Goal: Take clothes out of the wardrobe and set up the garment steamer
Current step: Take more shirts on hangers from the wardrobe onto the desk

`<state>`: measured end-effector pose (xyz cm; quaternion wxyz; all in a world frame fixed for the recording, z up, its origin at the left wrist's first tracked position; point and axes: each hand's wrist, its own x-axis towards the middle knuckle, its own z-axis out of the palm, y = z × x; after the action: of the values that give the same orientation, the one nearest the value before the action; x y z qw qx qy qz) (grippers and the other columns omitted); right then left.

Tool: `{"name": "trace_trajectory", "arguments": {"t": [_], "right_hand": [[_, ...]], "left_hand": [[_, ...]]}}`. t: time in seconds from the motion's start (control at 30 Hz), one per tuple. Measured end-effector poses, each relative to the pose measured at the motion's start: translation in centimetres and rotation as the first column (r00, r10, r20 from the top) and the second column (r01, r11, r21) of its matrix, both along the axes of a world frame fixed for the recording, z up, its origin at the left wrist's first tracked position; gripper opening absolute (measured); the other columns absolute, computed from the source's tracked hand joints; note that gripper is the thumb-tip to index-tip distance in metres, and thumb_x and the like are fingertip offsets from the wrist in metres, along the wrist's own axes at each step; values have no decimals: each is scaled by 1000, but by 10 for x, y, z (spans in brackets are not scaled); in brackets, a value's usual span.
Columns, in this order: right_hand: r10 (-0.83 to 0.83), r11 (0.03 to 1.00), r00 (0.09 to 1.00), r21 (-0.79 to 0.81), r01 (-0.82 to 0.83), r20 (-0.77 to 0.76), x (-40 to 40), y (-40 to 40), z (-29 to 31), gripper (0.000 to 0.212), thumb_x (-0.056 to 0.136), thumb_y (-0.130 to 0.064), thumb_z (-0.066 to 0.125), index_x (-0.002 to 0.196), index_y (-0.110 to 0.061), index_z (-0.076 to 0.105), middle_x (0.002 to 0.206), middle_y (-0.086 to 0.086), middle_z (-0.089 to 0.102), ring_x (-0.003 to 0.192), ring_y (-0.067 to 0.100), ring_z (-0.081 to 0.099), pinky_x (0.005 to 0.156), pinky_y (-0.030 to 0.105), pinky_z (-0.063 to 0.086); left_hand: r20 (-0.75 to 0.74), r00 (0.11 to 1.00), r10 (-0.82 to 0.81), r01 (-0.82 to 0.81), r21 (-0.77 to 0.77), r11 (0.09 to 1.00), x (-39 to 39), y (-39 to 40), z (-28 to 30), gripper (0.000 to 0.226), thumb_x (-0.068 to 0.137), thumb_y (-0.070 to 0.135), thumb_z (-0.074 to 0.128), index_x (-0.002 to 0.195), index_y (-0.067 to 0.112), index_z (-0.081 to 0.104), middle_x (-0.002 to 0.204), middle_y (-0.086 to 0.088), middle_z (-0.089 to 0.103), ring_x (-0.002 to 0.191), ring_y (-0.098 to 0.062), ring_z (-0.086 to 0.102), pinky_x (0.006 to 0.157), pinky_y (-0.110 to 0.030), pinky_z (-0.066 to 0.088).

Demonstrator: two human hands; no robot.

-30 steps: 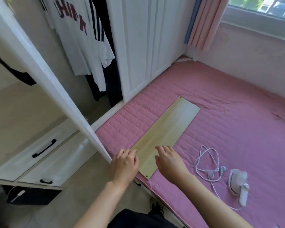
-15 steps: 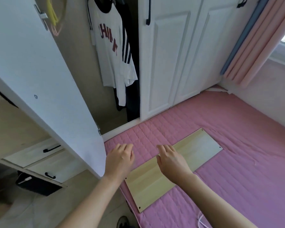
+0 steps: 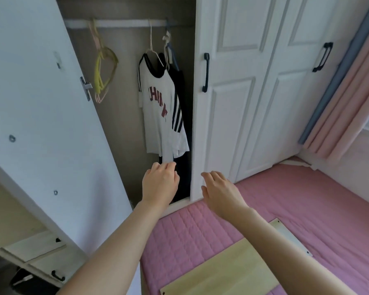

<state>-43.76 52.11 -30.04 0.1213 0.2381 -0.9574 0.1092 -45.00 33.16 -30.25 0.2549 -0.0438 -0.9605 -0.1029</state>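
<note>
My left hand (image 3: 160,184) is raised at the wardrobe opening, fingers loosely bent, fingertips at the bottom hem of the white T-shirt (image 3: 161,116); I cannot tell whether they touch it. My right hand (image 3: 218,191) reaches beside it, fingers relaxed and spread, holding nothing, in front of the shut wardrobe door (image 3: 228,103). The shirt hangs on a hanger from the rail (image 3: 119,23), a dark garment (image 3: 182,128) behind it. Empty yellow and pink hangers (image 3: 103,69) hang further left. Below my arms lie the pink bed (image 3: 307,209) and a pale wooden board (image 3: 226,271).
</note>
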Motion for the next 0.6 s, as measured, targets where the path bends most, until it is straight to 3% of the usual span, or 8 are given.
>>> {"name": "trace_trajectory", "arguments": {"t": [0.23,0.47,0.6], "right_hand": [[-10,1000,999,9,10,-39,-77,-18,42,37,101,-25,39,133,-8,46,124,7,58,122,25,48,94,34,45],[-45,999,998,-24,44,-38,-156,-37,85,31,100,-23,39,126,-9,48,118,6,60,115,23,51,87,33,49],[-32,999,995,11,33,-93,-192,-48,108,28,100,-23,39,121,-7,51,112,7,61,110,25,53,82,37,51]], "left_hand": [[-47,996,73,-73,6,997,-75,-15,49,24,96,23,47,112,13,62,102,-3,69,91,-22,60,73,-36,53],[-43,989,140,-139,26,990,-149,-18,79,22,97,24,43,108,15,60,101,0,65,89,-20,57,71,-33,49],[-75,986,149,-145,50,988,-191,-18,103,23,97,22,41,104,11,60,104,-4,59,97,-23,53,71,-35,48]]}}
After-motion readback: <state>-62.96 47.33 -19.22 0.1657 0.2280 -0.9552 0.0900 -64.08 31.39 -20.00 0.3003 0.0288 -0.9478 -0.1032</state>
